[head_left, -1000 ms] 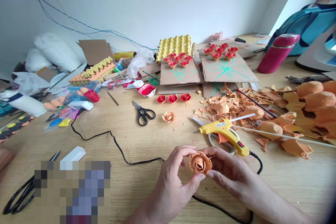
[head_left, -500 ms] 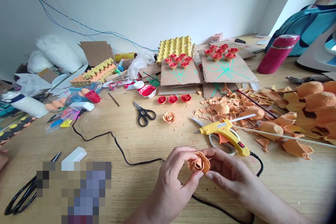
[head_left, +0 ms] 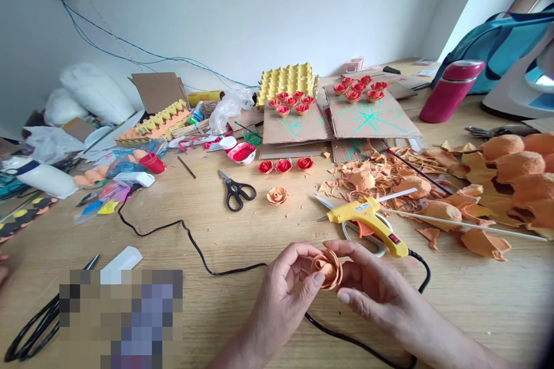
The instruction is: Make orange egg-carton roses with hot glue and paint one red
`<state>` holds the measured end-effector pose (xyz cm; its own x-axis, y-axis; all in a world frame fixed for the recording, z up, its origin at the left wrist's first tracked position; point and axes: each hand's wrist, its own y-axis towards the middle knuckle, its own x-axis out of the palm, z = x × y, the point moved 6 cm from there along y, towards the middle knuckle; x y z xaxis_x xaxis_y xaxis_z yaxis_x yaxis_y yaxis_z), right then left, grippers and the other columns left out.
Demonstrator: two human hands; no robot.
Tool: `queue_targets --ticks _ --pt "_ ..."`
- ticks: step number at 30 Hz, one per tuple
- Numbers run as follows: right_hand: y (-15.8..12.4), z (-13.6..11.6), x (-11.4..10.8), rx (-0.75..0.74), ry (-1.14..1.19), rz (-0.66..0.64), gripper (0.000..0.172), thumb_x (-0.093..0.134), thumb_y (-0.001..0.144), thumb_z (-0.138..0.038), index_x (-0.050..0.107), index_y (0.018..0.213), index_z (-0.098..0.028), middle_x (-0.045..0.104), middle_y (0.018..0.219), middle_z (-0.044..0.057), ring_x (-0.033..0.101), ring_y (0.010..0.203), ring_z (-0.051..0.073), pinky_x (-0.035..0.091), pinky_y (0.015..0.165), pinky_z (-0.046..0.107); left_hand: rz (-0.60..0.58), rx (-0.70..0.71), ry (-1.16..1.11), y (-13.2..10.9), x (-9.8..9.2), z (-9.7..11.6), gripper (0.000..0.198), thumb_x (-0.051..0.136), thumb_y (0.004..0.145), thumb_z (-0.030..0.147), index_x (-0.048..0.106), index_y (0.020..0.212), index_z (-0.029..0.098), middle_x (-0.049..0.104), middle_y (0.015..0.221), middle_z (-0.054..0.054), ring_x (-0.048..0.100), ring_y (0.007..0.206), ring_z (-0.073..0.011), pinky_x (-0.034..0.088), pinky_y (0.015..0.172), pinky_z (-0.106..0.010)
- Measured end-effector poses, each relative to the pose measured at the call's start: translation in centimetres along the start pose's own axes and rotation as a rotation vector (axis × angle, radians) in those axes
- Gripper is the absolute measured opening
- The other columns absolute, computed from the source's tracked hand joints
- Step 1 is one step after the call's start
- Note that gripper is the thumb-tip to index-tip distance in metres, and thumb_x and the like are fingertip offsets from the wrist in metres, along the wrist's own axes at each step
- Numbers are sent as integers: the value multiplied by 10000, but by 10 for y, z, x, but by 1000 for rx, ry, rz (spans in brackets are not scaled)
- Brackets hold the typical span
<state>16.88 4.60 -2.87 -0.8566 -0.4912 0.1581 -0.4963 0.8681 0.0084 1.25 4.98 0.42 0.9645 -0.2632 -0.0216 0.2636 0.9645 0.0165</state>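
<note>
Both hands hold an orange paper rose [head_left: 328, 268] just above the wooden table [head_left: 242, 230], near its front edge. My left hand [head_left: 283, 294] pinches the rose from the left, thumb on its petals. My right hand [head_left: 372, 288] cups it from the right with curled fingers. The flower is tilted toward the left hand. A yellow glue gun [head_left: 367, 220] lies just beyond the hands, its black cord [head_left: 190, 242] running under my wrists. Another orange rose [head_left: 277, 195] rests further back.
Black scissors [head_left: 236, 191], three red roses [head_left: 283, 165] and a red paint bowl [head_left: 242, 153] lie mid-table. Cardboard sheets [head_left: 372, 118] carry more red roses. Orange egg-carton scraps [head_left: 476, 184] pile at right. A yellow egg tray [head_left: 286, 76] and magenta flask [head_left: 450, 91] stand behind.
The rose has been turned in my fingers and now tilts left, face toward the left hand. The hands stayed in place. The camera view shifted slightly.
</note>
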Motion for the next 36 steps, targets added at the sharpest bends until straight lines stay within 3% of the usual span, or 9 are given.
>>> queue_targets --ticks 9,12,15,24,28,31,33,35,36 --pt "3 -18 -3 41 104 36 391 730 942 -525 643 1221 -266 734 1092 74 704 1019 211 579 929 369 61 5 160 -3 -10 -3 451 606 1017 517 542 1345 214 715 1212 -128 726 902 -198 579 830 -309" --pt "2 -19 -10 39 134 68 405 762 927 -496 667 1261 -286 744 1096 60 706 1000 196 591 884 337 -87 -40 303 -1 -4 0 292 569 1034 451 686 1065 186 724 869 -44 660 743 -172 501 689 -261" --pt "0 -18 -17 55 138 113 452 780 909 -503 689 1303 -299 746 1124 67 705 935 190 604 832 335 -105 6 415 2 -6 8 401 499 1057 417 613 746 191 567 661 20 532 644 -140 393 641 -252" --pt "-4 -27 -36 40 217 285 433 801 861 -545 784 1231 -319 768 1117 81 666 865 192 593 816 324 430 57 -73 6 -67 5 519 570 1001 622 426 701 225 282 611 91 211 549 -113 241 526 -235" --pt "-10 -33 -55 -34 251 413 488 842 798 -564 787 1235 -352 777 1097 74 666 781 196 616 766 340 537 85 -216 8 -80 9 537 653 961 601 416 667 220 251 573 106 162 523 -102 236 501 -220" --pt "-14 -33 -66 -59 247 478 463 852 795 -533 785 1226 -380 780 1124 59 700 835 208 623 776 318 477 66 -103 7 -74 9 574 607 985 613 402 627 214 283 576 90 222 518 -100 258 505 -221" --pt "-13 -31 -65 -60 241 441 438 850 803 -528 784 1215 -394 793 1102 52 713 850 208 621 781 306 356 53 80 6 -60 7 483 614 995 587 553 714 199 420 633 60 373 569 -109 349 564 -224" --pt "-11 -28 -58 -54 223 384 442 840 806 -556 781 1211 -389 803 1095 56 726 884 219 621 796 316 212 97 235 2 -43 6 370 685 962 565 678 1085 216 620 849 1 564 758 -153 468 729 -263" --pt "-9 -25 -53 -37 209 356 441 834 813 -563 779 1211 -383 805 1108 60 734 926 230 620 820 327 147 145 282 -1 -34 7 490 722 932 577 630 1281 246 673 1013 -33 613 884 -184 494 822 -296"
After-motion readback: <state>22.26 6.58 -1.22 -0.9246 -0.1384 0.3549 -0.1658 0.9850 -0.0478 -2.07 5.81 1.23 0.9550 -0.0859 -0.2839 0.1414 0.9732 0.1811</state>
